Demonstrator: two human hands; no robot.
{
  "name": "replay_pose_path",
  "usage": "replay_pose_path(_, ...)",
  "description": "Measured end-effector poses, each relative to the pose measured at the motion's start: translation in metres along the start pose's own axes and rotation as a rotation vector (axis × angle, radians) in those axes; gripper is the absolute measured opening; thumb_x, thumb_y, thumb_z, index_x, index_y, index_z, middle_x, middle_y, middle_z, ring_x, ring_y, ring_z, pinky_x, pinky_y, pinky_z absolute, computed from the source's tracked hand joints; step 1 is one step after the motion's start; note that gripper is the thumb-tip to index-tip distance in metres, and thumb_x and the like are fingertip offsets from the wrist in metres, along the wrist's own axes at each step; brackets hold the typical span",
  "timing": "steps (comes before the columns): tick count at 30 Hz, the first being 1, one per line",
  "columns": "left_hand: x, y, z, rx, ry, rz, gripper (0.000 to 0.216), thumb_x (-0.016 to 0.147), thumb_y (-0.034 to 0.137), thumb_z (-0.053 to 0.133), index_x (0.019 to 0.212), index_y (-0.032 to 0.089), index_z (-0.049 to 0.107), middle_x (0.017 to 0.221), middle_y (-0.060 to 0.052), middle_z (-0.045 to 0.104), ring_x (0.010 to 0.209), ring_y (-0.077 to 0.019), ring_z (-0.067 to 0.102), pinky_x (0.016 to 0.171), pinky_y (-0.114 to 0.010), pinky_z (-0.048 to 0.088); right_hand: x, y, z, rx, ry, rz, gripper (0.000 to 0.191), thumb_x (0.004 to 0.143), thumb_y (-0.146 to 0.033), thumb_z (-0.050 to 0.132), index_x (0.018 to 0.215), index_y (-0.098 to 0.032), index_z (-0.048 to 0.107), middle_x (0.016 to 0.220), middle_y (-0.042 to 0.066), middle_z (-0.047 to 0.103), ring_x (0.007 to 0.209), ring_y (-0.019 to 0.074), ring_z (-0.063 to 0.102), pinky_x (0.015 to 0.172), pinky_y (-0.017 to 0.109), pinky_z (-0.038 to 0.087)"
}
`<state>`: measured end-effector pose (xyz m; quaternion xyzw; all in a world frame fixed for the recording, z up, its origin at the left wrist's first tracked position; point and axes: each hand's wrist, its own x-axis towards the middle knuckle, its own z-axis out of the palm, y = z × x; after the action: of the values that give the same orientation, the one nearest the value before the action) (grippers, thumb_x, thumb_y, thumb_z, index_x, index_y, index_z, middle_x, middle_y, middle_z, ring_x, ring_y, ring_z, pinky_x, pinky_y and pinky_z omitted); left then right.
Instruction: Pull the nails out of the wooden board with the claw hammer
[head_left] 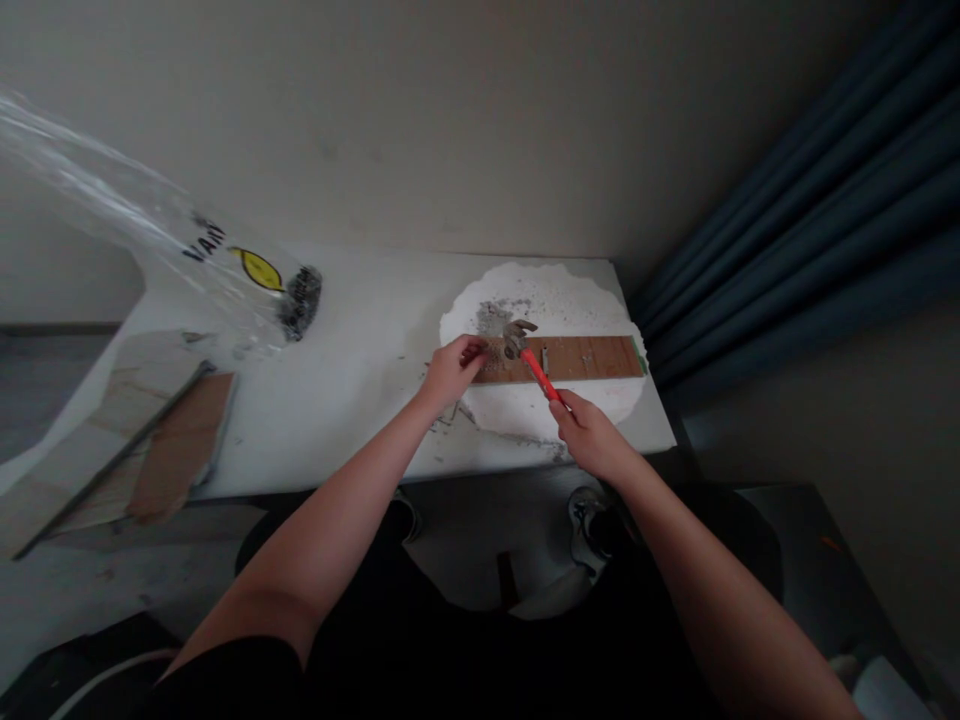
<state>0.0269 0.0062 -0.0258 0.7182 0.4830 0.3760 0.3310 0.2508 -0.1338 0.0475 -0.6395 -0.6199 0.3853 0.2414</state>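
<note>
The right hand is closed around the lower end of an orange-handled trowel, whose handle slants up and left to a grey, mortar-caked blade over the left end of a wood-look plank. The left hand sits just left of that blade, fingers curled and pinched together at the plank's left end; whether they grip anything small there cannot be told. The plank lies flat and lengthwise, left to right, across a round white sheet with a ragged edge. A grey mortar clump sits on the sheet just above the plank's left end, with crumbs scattered around it. All this rests on the right part of a white table.

Farther left on the table lies a clear plastic bag with a yellow mark and dark lettering. 2 flat boards overlap the table's left corner. Blue curtains hang to the right against a plain wall.
</note>
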Motion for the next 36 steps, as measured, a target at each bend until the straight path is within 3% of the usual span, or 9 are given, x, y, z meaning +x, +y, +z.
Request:
replay_pose_path(4, 0.001, -0.002, 0.013, -0.067, -0.048, 0.008, 0.025, 0.084, 0.022, 0.065, 0.108, 0.017, 0.068, 0.097, -0.006, 0.075, 0.085, -0.0178, 0.069, 0.083, -0.033, 0.056, 0.001, 0.0, 0.001, -0.017, 0.013, 0.015, 0.026, 0.099, -0.041, 0.038, 0.096, -0.021, 0.053, 0.072, 0.001, 0.055, 0.063, 0.0167, 0.049, 0.059, 0.028, 0.033)
replay_pose_path(10, 0.003, -0.008, 0.015, -0.095, -0.066, 0.023, 0.035, 0.082, 0.02, 0.068, 0.117, 0.018, 0.067, 0.093, -0.005, 0.075, 0.085, -0.0183, 0.071, 0.08, -0.032, 0.056, 0.002, 0.003, -0.002, -0.04, 0.016, 0.035, 0.024, 0.099, -0.04, 0.038, 0.095, -0.021, 0.052, 0.07, 0.001, 0.053, 0.063, 0.0171, 0.05, 0.06, 0.029, 0.034)
replay_pose_path(15, 0.002, -0.005, 0.018, -0.052, -0.045, 0.035, 0.021, 0.084, 0.018, 0.065, 0.104, 0.017, 0.07, 0.099, -0.006, 0.076, 0.089, -0.0183, 0.071, 0.084, -0.032, 0.056, 0.0, 0.003, -0.002, -0.06, 0.006, 0.028, 0.024, 0.1, -0.04, 0.037, 0.095, -0.021, 0.052, 0.071, 0.001, 0.054, 0.064, 0.0172, 0.051, 0.061, 0.028, 0.034)
replay_pose_path(36, 0.001, 0.001, 0.02, 0.022, -0.078, 0.065, 0.02, 0.087, 0.022, 0.063, 0.105, 0.018, 0.07, 0.101, -0.007, 0.076, 0.091, -0.021, 0.07, 0.086, -0.037, 0.055, 0.0, 0.0, -0.001, -0.036, 0.001, 0.004, 0.026, 0.101, -0.039, 0.038, 0.098, -0.02, 0.054, 0.072, 0.001, 0.056, 0.064, 0.0168, 0.05, 0.06, 0.028, 0.035)
